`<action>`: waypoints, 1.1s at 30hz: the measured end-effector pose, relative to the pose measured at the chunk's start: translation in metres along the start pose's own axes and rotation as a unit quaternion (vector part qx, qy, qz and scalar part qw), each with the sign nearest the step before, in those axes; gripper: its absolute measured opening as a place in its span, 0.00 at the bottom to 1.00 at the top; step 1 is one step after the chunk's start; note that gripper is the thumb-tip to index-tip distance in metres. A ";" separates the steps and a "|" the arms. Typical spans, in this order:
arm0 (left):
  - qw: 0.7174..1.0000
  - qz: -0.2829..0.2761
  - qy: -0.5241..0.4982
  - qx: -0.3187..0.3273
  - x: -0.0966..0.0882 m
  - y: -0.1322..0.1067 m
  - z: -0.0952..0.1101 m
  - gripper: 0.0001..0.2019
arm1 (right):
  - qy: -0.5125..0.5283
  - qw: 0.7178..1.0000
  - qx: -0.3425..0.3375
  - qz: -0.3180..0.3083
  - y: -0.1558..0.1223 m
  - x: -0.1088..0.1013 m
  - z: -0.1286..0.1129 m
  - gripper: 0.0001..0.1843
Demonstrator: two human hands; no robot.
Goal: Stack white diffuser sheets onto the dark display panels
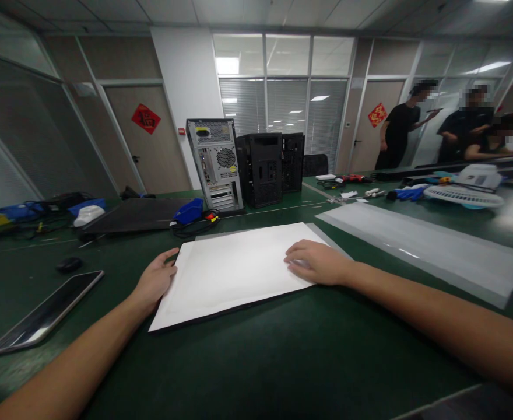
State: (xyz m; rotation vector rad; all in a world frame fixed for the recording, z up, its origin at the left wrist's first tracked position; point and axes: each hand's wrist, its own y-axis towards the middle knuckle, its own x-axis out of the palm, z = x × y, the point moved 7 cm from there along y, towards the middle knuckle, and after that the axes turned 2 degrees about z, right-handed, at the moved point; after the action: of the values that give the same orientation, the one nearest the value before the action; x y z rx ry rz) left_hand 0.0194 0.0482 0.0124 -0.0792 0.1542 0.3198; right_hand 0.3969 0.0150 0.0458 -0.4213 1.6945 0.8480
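Observation:
In front of me a flat white sheet (234, 268) lies at a slant, with a dark layer showing along its near edge. A greyish translucent sheet (326, 236) sticks out from under its far side. My left hand (158, 277) is at the sheet's left edge, the thumb and fingers closed about the border; some fingertips are hidden. On top of the sheet's right part rests my right hand (320, 262), palm down, with its fingers stretched out and slightly bent. Nothing shows in the right hand.
A phone (46, 312) and a black mouse (69, 265) lie left on the green table (256, 361). Computer cases (224, 166) stand behind, near a blue tool (188, 211). Translucent film (427, 248) lies right, with a white fan (464, 195) beyond. Several people (403, 131) are at the back right.

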 end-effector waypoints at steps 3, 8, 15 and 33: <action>1.000 -0.010 0.009 0.004 0.002 -0.002 0.001 0.37 | 0.019 1.000 -0.021 -0.011 0.000 0.002 -0.003 0.21; 0.999 -0.011 -0.032 0.000 0.004 -0.003 0.001 0.38 | 0.041 0.998 -0.042 -0.011 0.000 0.003 -0.008 0.22; 1.000 -0.014 -0.019 0.002 0.005 -0.002 0.001 0.36 | 0.050 0.998 -0.036 -0.030 -0.001 0.006 -0.011 0.26; 1.000 -0.002 -0.008 0.003 0.003 0.001 0.000 0.33 | -0.032 0.998 0.038 0.042 0.000 -0.011 0.038 0.25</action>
State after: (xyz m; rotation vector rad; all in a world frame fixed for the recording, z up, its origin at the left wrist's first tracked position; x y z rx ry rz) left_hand 0.0216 0.0496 0.0123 -0.0702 0.1389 0.3161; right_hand 0.4264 0.0409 0.0518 -0.2705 1.6890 0.8456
